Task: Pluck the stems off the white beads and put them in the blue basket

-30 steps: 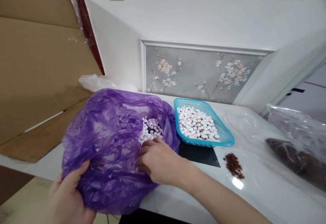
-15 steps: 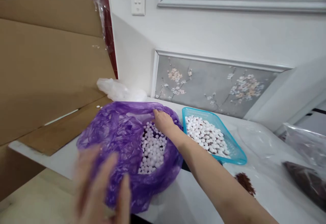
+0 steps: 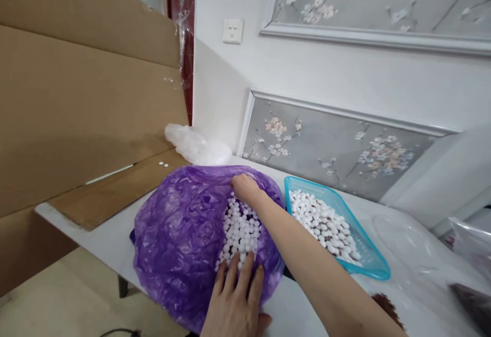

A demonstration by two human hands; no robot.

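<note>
A purple plastic bag [image 3: 180, 234] lies open on the white table [image 3: 115, 234], filled with small white round beads [image 3: 240, 227]. My left hand [image 3: 236, 301] rests flat on the bag's near rim, fingers stretched toward the beads. My right hand [image 3: 243, 187] reaches across to the bag's far rim, fingers curled on the plastic there. A turquoise basket [image 3: 370, 263] holding more white beads mixed with some brown bits stands just right of the bag.
Large cardboard sheets [image 3: 76, 112] lean at the left. A crumpled clear bag [image 3: 195, 145] lies against the wall behind. Clear plastic [image 3: 406, 234] and a bag of dark brown material [image 3: 471, 296] sit at the right. A small brown pile [image 3: 385, 309] lies near my forearm.
My left hand moved from the bag's left side to its near rim. My right hand went from the near opening to the far rim. The bag's mouth is spread wider.
</note>
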